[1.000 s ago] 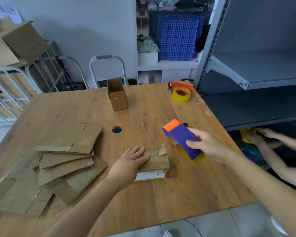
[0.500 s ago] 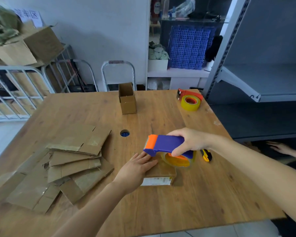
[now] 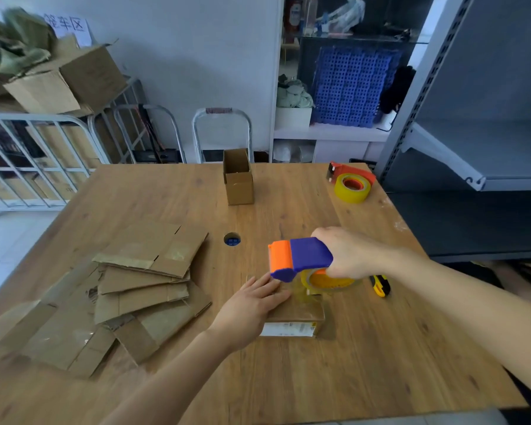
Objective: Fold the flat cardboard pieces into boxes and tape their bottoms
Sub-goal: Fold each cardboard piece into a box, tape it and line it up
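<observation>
A small folded cardboard box (image 3: 301,314) lies bottom-up near the table's middle, a white label on its near side. My left hand (image 3: 252,305) presses flat on its top with straight fingers. My right hand (image 3: 347,253) grips the blue and orange tape dispenser (image 3: 298,256), held over the box's far end, its yellow tape roll (image 3: 328,279) touching the cardboard. A stack of flat cardboard pieces (image 3: 129,289) lies to the left. One finished open box (image 3: 238,177) stands upright at the back of the wooden table (image 3: 380,363).
A second dispenser with a yellow tape roll (image 3: 351,184) sits at the back right corner. A yellow utility knife (image 3: 380,285) lies right of the box. A round cable hole (image 3: 232,239) is in the tabletop. Grey metal shelving (image 3: 472,148) stands close on the right.
My right hand swung the dispenser from the right side over to the box and set it down on the far end. The left hand kept pressing on the box.
</observation>
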### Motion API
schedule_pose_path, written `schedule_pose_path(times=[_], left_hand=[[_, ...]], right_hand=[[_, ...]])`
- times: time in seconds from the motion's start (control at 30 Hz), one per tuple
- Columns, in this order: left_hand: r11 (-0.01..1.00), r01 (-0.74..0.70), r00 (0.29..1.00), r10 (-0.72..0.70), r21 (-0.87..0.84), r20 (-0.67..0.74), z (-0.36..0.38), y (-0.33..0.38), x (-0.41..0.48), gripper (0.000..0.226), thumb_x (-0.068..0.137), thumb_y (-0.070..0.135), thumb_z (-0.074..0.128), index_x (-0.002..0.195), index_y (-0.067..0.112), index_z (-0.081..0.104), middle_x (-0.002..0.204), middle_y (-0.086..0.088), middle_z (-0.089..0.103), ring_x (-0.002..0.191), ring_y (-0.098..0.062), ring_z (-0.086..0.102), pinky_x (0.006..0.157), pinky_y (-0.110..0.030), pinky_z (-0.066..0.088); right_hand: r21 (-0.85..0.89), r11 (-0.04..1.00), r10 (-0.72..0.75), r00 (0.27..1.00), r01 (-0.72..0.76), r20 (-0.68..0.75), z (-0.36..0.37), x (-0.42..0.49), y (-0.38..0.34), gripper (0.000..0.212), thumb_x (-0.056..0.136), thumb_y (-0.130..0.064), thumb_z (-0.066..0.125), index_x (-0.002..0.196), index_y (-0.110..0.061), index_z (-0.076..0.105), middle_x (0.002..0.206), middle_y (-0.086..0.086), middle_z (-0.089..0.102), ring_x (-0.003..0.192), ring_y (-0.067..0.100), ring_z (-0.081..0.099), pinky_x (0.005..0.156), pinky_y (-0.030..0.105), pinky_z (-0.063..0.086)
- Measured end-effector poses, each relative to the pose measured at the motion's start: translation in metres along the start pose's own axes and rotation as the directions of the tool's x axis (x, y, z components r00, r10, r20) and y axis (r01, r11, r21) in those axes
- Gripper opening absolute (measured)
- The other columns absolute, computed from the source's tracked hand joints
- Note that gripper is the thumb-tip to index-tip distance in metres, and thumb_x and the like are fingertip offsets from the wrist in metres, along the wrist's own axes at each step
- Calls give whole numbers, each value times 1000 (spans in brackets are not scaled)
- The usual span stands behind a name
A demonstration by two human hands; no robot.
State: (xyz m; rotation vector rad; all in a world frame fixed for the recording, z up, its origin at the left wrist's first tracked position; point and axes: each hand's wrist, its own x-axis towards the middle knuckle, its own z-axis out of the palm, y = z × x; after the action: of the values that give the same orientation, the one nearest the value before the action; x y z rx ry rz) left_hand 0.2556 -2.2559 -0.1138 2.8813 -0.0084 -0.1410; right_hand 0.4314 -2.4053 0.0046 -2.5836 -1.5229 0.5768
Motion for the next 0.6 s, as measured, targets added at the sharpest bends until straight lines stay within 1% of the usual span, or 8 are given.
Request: schedule_pose_path(times=[0.1, 0.17, 0.23, 0.33, 0.37, 0.47, 0.53, 0.6], left_hand=[[999, -34, 998, 32, -28, -46, 2, -1, 0, 65, 96, 6, 39, 151, 35, 20, 160, 9, 13, 149, -14, 0, 122, -40, 0], [997, -54, 997, 51, -53, -60, 1, 0, 0, 61, 98, 6, 38, 151, 31, 23, 159, 10, 16, 149, -12, 2, 120, -33, -5], [976, -24, 995, 2, -218, -102, 0, -2, 1, 47, 100, 11, 39, 145, 27, 38, 155, 10, 30, 147, -7, 12, 121, -30, -2], [873, 59, 979, -145, -485, -142, -4, -3, 2, 30, 99, 17, 46, 125, 24, 58, 134, 13, 56, 133, -4, 40, 120, -33, 19], [809, 114, 973, -209, -577, -101, -10, -1, 3, 28, 99, 17, 45, 121, 26, 61, 125, 15, 61, 125, -5, 49, 116, -32, 27], [485, 278, 925, -368, -829, 95, -32, 10, 8, 31, 101, 17, 39, 109, 30, 66, 105, 10, 69, 102, -10, 63, 95, -29, 48], [366, 338, 888, -429, -867, 165, -40, 12, 14, 29, 99, 18, 40, 104, 23, 68, 98, 1, 72, 96, -17, 66, 89, -34, 51], [295, 384, 855, -471, -875, 216, -43, 14, 18, 27, 98, 23, 44, 97, 15, 69, 94, -8, 72, 91, -22, 67, 85, -35, 51]], right_hand=[[-26, 999, -34, 998, 35, 46, 4, 2, -1, 35, 74, -16, 72, 100, -19, 49, 91, 0, 56, 80, 18, 57, 67, 30, 48], [-51, 998, -35, 997, 39, 73, 8, 1, -1, 34, 74, -16, 71, 99, -19, 49, 92, 0, 57, 81, 19, 56, 69, 31, 48], [-29, 999, -26, 997, 28, 67, 8, 2, 1, 35, 74, -16, 72, 98, -22, 47, 93, 0, 57, 81, 17, 56, 67, 28, 46], [29, 999, -18, 998, 16, 52, 8, 1, 5, 38, 74, -16, 74, 100, -23, 47, 93, -1, 57, 80, 15, 55, 64, 23, 43], [38, 999, -17, 999, 15, 50, 8, 1, 6, 38, 74, -16, 74, 100, -24, 47, 93, -2, 56, 78, 13, 54, 62, 22, 42], [41, 999, -19, 999, 17, 49, 9, -2, 6, 40, 75, -16, 74, 98, -26, 44, 91, -4, 53, 74, 8, 50, 60, 19, 36], [35, 999, -23, 999, 21, 48, 8, -2, 4, 41, 75, -17, 75, 98, -27, 43, 91, -6, 52, 74, 6, 49, 60, 18, 35], [30, 999, -24, 999, 23, 49, 8, -2, 2, 42, 76, -17, 75, 99, -27, 42, 88, -9, 48, 73, 5, 48, 59, 17, 34]])
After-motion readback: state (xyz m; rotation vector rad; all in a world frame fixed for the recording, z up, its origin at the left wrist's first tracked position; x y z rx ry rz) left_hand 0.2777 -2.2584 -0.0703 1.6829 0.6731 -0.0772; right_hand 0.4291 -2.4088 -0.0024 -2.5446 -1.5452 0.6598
